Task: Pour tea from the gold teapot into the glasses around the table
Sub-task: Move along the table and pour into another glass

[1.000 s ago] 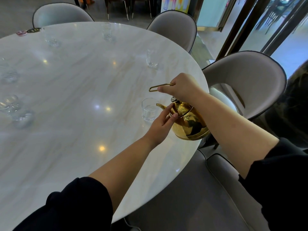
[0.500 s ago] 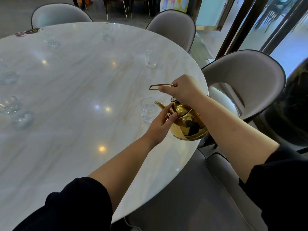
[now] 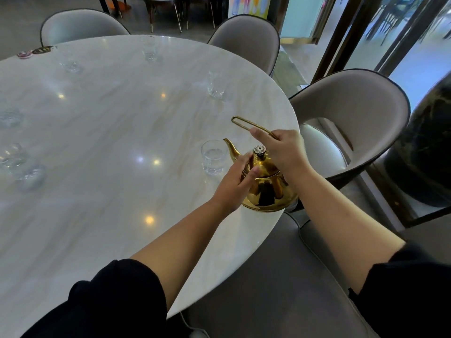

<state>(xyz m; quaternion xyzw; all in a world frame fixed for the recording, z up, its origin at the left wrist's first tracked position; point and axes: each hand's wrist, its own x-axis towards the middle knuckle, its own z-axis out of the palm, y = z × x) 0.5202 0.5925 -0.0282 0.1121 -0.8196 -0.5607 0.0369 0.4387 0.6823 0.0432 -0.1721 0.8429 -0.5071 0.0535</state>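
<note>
The gold teapot (image 3: 267, 191) is near the table's right edge, almost upright, its spout beside the rim of a clear glass (image 3: 212, 157) that holds liquid. My right hand (image 3: 284, 150) grips the thin wire handle above the lid knob. My left hand (image 3: 234, 184) rests on the pot's lid and shoulder, fingers curled against it. More glasses stand around the round marble table (image 3: 109, 142): one at the right (image 3: 215, 87), one at the far side (image 3: 150, 48), one at the far left (image 3: 70, 65), and several at the left edge (image 3: 14, 157).
Grey padded chairs ring the table: two at the far side (image 3: 78, 26) (image 3: 249, 37) and one at the right (image 3: 353, 113). Another seat (image 3: 280, 276) lies below my arms. A dark round pillar (image 3: 429, 147) and glass doors stand at the right. Two small coasters (image 3: 34, 51) lie at the far left rim.
The teapot has tipped back from its pouring tilt to nearly upright; the lid knob now shows. The spout has lifted from over the glass. Both hands stay on the pot.
</note>
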